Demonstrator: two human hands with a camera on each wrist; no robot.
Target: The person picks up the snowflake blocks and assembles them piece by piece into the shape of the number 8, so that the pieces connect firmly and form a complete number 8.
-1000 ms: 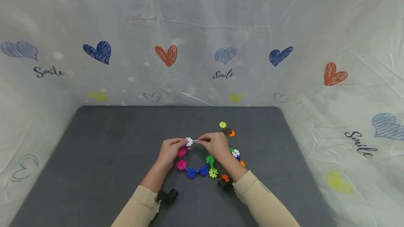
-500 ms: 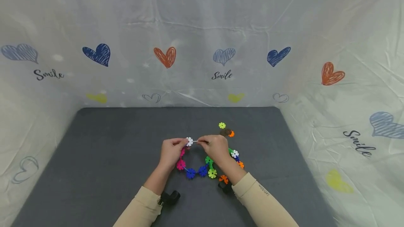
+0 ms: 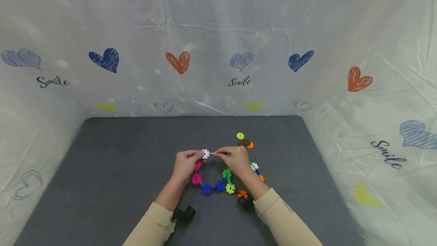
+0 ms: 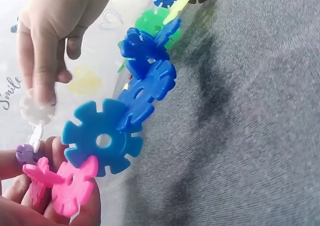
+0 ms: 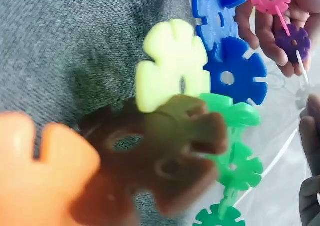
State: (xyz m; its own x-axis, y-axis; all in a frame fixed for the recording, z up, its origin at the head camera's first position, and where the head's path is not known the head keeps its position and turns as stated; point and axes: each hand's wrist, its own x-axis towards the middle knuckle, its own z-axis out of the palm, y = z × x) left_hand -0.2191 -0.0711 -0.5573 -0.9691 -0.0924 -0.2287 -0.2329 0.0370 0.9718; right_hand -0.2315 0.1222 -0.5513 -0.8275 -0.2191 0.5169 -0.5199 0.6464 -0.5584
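Observation:
A chain of notched, interlocking plastic flower discs runs between and below my hands. My left hand [image 3: 183,165] holds its upper left end, around the pink discs [image 4: 74,188] and a purple disc [image 4: 27,154]. One white disc [image 3: 205,154] faces the head camera at the left fingertips. With thumb and fingers, my right hand [image 3: 235,159] pinches another white disc [image 4: 37,110], seen nearly edge-on in the head view and touching the first. Blue discs [image 3: 206,188], a green disc [image 3: 227,173] and a yellow disc [image 3: 230,188] continue the chain; my right forearm hides part of it.
Beyond my right hand lie a yellow disc [image 3: 240,136], a brown disc [image 3: 243,143] and an orange disc [image 3: 250,144] on the dark grey tabletop [image 3: 129,162]. More chain discs, including an orange one [image 3: 242,194], sit beside my right forearm. A heart-printed curtain [image 3: 205,29] surrounds the table.
Both hands keep their grips and stay almost in place. The white disc in my right fingers has tilted slightly, and the pink discs by my left hand have shifted a little.

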